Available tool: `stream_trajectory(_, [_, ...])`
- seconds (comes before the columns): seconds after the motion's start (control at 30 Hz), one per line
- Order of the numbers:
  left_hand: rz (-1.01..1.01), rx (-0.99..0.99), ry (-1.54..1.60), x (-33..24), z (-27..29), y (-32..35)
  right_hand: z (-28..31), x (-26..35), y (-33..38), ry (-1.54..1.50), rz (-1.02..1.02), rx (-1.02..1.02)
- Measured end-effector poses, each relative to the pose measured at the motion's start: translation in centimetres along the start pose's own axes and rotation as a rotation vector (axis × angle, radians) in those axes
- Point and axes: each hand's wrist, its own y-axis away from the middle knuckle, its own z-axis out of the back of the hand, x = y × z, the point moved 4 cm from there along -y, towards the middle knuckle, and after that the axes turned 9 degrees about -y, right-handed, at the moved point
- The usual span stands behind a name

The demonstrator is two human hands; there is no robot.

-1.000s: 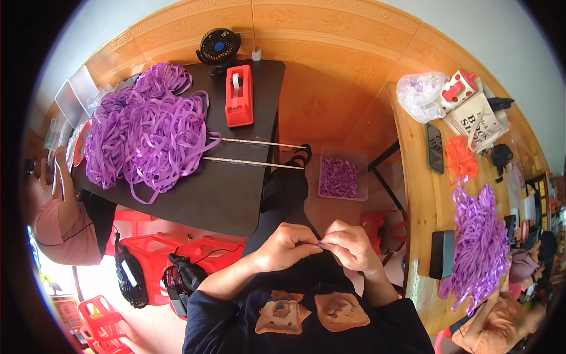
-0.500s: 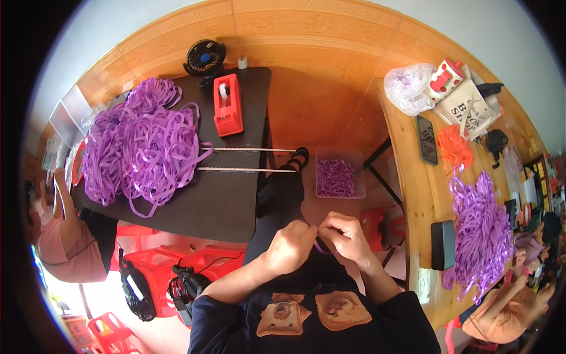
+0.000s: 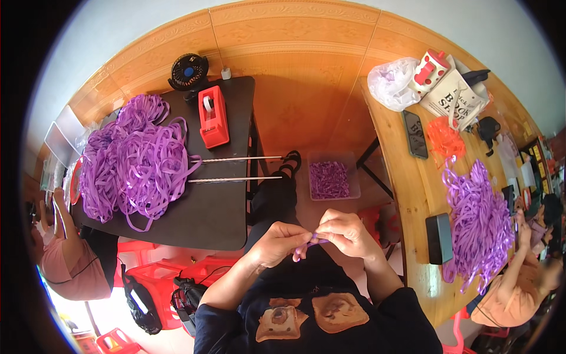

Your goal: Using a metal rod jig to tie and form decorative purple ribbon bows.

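Observation:
Over my lap, a short piece of purple ribbon (image 3: 319,240) is pinched between the fingers of both hands. My left hand (image 3: 282,243) is closed on its left part, and a purple bit pokes out below those fingertips. Thumb and forefinger of my right hand (image 3: 346,232) grip the other part, close beside the left fingertips. Whether the ribbon is knotted or folded there is too small to make out. Beyond my hands, a clear plastic box (image 3: 356,187) full of small purple ribbon pieces stands on the floor.
A dark table (image 3: 215,221) at left bears a heap of purple ribbon (image 3: 150,162), a red tape dispenser (image 3: 213,118), a fan (image 3: 188,72) and two thin rods (image 3: 236,179) jutting past its edge. More ribbon (image 3: 479,221) lies on the wooden table (image 3: 415,203), beside a phone (image 3: 415,134). People sit on both sides.
My left hand has turned and lowered slightly, so more of the purple ribbon shows between my fingers. The ribbon loop that hung below my hands is gone from there. The whole view has shifted a little.

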Motion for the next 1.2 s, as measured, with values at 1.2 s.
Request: stream_trajectory(1.2, [0.030,-0.171,-0.017,1.1,-1.5,0.3,3.6,-3.8,0.5,0.837,0.237,-0.362])
